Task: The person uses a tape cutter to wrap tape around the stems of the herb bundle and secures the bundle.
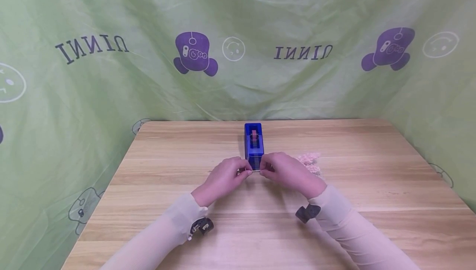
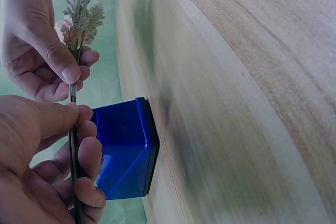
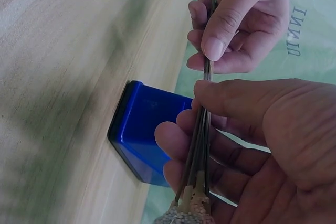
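Both hands pinch the thin dark stems of a small flower bunch point(image 1: 309, 162). It lies crosswise, blossoms to the right. Pale green leafy sprigs point(image 2: 79, 4) and pinkish blossoms show beyond the right hand in the left wrist view. My left hand point(image 1: 227, 173) grips the lower stems point(image 2: 73, 156) between thumb and fingers. Close beside it, my right hand point(image 1: 288, 173) holds the stems nearer the blossoms. A short shiny band point(image 3: 208, 74), like clear tape, wraps the stems between the two thumbs. Just behind the fingertips stands a blue tape dispenser point(image 1: 254, 148) with a reddish-cored roll.
The wooden table point(image 1: 178, 137) reaches back to a green printed curtain point(image 1: 238, 92), which also hangs along both sides. Small dark cameras point(image 1: 308, 213) are strapped to both wrists.
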The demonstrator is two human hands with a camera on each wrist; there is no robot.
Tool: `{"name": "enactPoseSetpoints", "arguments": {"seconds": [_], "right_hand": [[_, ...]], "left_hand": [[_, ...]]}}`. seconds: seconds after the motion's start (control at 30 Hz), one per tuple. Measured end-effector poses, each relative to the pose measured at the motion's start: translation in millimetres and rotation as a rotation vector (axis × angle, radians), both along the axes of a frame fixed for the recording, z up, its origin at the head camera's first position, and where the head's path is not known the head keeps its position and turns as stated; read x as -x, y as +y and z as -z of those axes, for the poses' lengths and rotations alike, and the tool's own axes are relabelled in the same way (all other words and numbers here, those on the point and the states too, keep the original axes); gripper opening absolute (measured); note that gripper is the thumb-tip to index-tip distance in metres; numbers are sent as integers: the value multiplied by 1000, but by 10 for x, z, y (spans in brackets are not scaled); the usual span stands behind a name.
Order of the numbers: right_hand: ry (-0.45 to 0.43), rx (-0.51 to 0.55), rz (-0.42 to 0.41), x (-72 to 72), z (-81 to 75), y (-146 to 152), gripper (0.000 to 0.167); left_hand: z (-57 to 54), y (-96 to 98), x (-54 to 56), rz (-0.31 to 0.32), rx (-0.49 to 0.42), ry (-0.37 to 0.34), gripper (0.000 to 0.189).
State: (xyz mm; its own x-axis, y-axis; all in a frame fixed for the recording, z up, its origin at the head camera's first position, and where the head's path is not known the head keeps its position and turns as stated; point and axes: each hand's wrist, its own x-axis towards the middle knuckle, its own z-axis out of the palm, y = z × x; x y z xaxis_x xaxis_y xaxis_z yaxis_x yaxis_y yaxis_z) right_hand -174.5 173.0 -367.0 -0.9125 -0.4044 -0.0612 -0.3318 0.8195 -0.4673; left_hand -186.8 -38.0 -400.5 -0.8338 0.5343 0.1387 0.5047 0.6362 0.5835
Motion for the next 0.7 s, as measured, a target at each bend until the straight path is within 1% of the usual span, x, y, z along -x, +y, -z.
{"name": "enactPoseSetpoints", "arguments": {"seconds": [0.17, 0.27, 0.37, 0.5, 0.6, 0.7], "right_hand": [[-43, 41, 0, 1, 4, -2, 7], [-47, 54, -15, 3, 1, 1, 12], [-41, 49, -28, 5, -2, 6, 15], [-16, 33, -51, 4, -3, 10, 14], [3, 27, -57, 7, -2, 15, 13], [11, 20, -46, 12, -2, 16, 12]], "left_hand": [[3, -4, -2, -5, 1, 7, 9], [8, -8, -6, -10, 1, 10, 8], [12, -10, -9, -12, 1, 14, 8], [12, -6, -11, -11, -3, 10, 7], [14, 9, -10, -10, -4, 4, 7], [19, 22, -7, -6, -3, 11, 7]]}}
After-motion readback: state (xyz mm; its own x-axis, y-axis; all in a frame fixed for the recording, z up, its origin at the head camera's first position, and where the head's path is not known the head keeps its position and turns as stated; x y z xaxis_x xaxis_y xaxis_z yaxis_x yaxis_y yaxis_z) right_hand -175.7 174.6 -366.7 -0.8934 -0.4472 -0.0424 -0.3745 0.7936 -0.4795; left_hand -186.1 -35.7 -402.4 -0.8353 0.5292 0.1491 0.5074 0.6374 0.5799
